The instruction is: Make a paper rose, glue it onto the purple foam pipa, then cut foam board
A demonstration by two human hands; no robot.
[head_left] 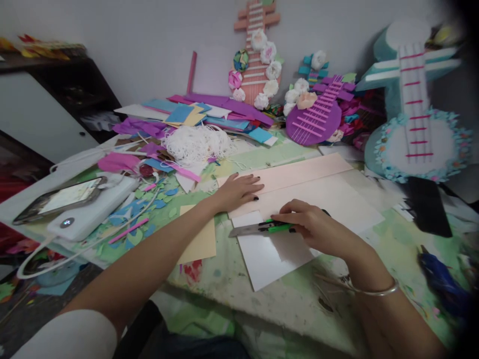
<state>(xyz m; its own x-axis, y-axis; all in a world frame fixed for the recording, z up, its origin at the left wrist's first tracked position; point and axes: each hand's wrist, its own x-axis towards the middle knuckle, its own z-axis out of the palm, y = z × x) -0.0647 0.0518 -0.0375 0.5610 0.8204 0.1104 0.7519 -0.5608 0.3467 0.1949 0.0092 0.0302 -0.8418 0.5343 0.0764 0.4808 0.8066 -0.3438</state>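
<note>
My left hand (239, 193) lies flat with its fingers spread on a pale pink sheet (299, 177). In my right hand (309, 222) is a utility knife (275, 227) with a green and black handle, its blade out and pointing left. The blade is over the left edge of a glossy white board (269, 259); whether it touches the board I cannot tell. That board lies partly under the pale sheet, near the table's front edge. A cream paper piece (200, 237) sits below my left wrist.
Paper-decorated stringed-instrument models (314, 119) lean at the back. White string (198, 144) and coloured offcuts (224, 107) are piled behind my left hand. A phone (71, 197) rests on a white power bank (93, 209) at left. A blue glue gun (441, 279) lies at right.
</note>
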